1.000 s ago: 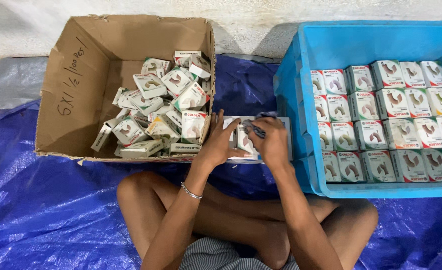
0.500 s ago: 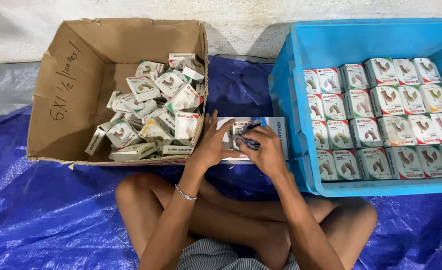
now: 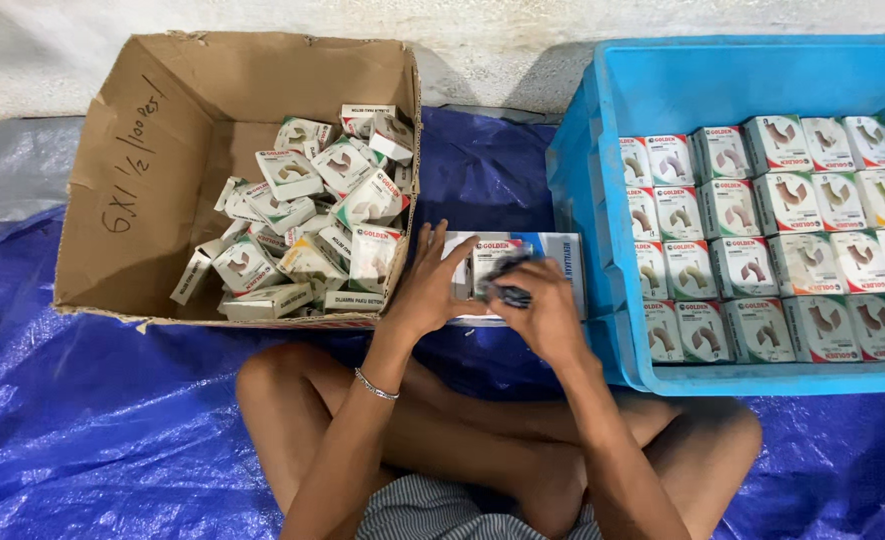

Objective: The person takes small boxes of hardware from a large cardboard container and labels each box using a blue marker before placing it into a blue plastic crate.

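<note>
Your right hand (image 3: 547, 315) is pinching a dark part (image 3: 510, 294) directly over the small box (image 3: 492, 262); your left hand (image 3: 427, 290), fingers spread, is steadying that box's left side.

Small white boxes (image 3: 312, 235), carton (image 3: 162, 150), crate (image 3: 602, 130)

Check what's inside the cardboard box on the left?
The cardboard box holds a loose, jumbled heap of small white cartons, piled toward its right side. Whatever lies beneath the heap, and the box floor there, is covered.
</note>
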